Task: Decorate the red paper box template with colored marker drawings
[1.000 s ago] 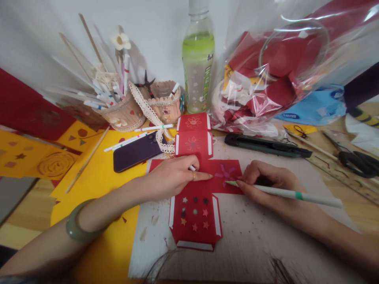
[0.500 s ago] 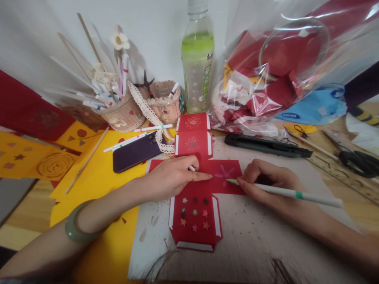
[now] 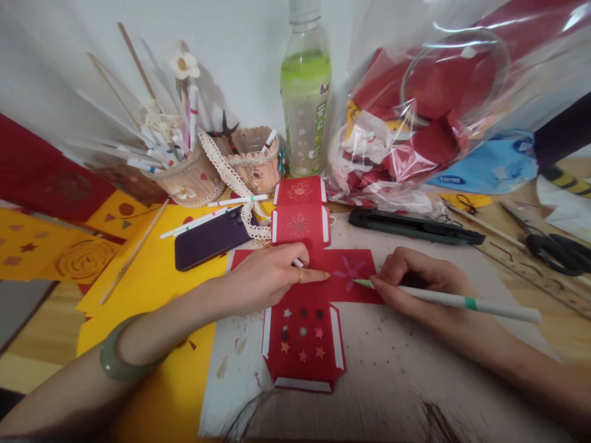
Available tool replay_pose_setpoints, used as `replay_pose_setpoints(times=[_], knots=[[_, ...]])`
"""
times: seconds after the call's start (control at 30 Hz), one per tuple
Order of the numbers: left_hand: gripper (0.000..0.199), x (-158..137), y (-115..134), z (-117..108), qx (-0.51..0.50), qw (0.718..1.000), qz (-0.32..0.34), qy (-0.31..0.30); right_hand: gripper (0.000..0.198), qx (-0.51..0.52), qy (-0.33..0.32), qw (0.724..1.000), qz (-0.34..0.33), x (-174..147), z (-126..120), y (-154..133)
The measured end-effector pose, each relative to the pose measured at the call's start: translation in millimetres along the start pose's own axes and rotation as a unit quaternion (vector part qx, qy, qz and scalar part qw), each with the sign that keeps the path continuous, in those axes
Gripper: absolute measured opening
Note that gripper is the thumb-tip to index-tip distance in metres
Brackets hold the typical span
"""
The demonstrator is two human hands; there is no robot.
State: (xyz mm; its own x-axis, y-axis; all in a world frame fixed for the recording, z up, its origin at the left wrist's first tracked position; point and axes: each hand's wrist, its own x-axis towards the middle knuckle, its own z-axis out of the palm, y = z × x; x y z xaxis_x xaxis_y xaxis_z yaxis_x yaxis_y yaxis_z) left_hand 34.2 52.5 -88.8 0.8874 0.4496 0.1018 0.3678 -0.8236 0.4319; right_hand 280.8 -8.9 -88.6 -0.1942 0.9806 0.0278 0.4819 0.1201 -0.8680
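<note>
Closest, a grey board [image 3: 392, 381] covers the table's middle, its flecked surface running wide from the red card cutout [image 3: 318, 295] to the right forearm. The cross-shaped cutout lies flat toward the board's left edge, small stars [image 3: 319, 332] dotting its near panel. The left hand [image 3: 272, 277] rests on its centre, index finger straight, the others curled; a white piece shows among them, but whether they grip it cannot be told. The right hand [image 3: 415, 277] pinches a white felt-tip pen [image 3: 484, 306] between thumb and fingers, its green tip at a purple flower [image 3: 349, 271] on the right flap. Left of the board, yellow paper [image 3: 184, 375] carries a dark phone [image 3: 212, 240]. A utility knife [image 3: 406, 226] lies along the board's far edge; scissors [image 3: 554, 249] lie past its right edge. Beyond stand two decorated pots [image 3: 189, 178], a bottle [image 3: 305, 104] and a clear plastic bag [image 3: 429, 141], leaving little room behind the cutout's far flap.
</note>
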Motion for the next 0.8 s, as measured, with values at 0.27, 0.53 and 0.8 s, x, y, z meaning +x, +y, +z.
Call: replay_pose_setpoints(times=[0.27, 0.53, 0.8], knots=[[0.042, 0, -1, -1, 0.001, 1.0, -0.001, -0.002, 0.025, 0.001, -0.006, 1.0, 0.006, -1, 1, 2], [0.04, -1, 0, 0, -0.009, 1.0, -0.003, 0.01, 0.028, 0.135, 0.16, 0.978, 0.004, 2, -9, 3], [0.042, 2, 5, -3, 0.01, 1.0, -0.001, 0.015, 0.02, 0.094, 0.083, 0.992, 0.024, 7, -9, -1]])
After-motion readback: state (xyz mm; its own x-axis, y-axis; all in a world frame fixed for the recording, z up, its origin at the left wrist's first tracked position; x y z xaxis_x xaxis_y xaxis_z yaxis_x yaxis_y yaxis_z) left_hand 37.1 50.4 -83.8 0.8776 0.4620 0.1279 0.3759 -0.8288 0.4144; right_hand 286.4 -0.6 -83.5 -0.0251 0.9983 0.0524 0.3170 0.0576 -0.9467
